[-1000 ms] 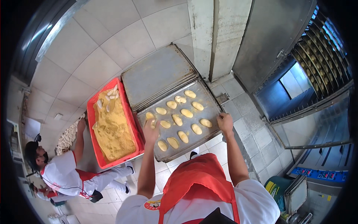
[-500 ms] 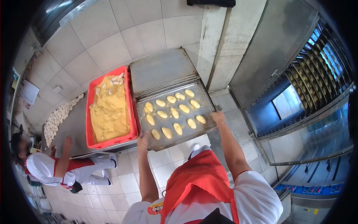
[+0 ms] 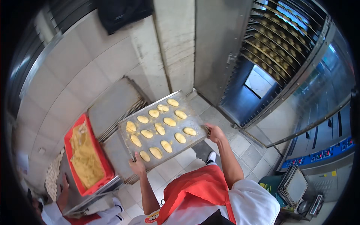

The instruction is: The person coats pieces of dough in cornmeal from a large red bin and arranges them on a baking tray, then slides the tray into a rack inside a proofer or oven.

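Observation:
A metal baking tray (image 3: 193, 120) bearing several oval, yellow-coated dough pieces (image 3: 169, 122) is in both my hands. My left hand (image 3: 137, 165) grips its near left corner, with the thumb up over the rim. At the right end, my right hand (image 3: 214, 133) is closed round the edge. The tray sits tilted over a stack of trays (image 3: 113, 101), clear of it on the right side. Whether its left underside still touches the stack I cannot tell.
A red tub (image 3: 108, 173) of yellow crumbs stands left of the trays, with small white dough pieces (image 3: 51, 176) beyond. A co-worker (image 3: 56, 210) is at lower left. Ahead right, an open metal cabinet (image 3: 221, 56) holds racked trays of dough (image 3: 273, 41). An oven (image 3: 322, 138) is at right.
My hands have lifted the tray off the stack and swung it right. My view has turned right toward the cabinet, and the red tub has slid lower left.

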The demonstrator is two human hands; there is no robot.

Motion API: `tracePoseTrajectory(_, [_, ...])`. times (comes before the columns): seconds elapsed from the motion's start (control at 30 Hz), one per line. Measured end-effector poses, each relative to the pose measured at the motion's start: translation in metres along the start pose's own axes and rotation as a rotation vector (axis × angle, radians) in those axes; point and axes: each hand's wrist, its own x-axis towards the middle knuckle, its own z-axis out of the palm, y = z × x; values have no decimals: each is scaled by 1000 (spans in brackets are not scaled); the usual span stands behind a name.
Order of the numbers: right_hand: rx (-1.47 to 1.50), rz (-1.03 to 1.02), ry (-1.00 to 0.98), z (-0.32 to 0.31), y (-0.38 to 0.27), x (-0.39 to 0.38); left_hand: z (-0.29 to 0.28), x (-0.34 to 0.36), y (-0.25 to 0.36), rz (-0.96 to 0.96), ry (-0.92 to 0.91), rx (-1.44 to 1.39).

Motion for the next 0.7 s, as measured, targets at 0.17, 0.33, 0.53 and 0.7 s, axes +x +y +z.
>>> tracePoseTrajectory(0.17, [486, -312, -86, -131, -40, -79, 122, -37, 97, 180, -224, -34])
tracePoseTrajectory(0.33, [638, -423, -13, -180, -96, -157, 241, -98, 226, 381, -537, -188])
tracePoseTrajectory(0.53, [720, -570, 179, -233, -138, -168, 381, -181, 358, 567, -762, -115])
tracePoseTrajectory(0.7, [857, -689, 238, -242, -174, -137, 469, -200, 441, 675, -880, -18])
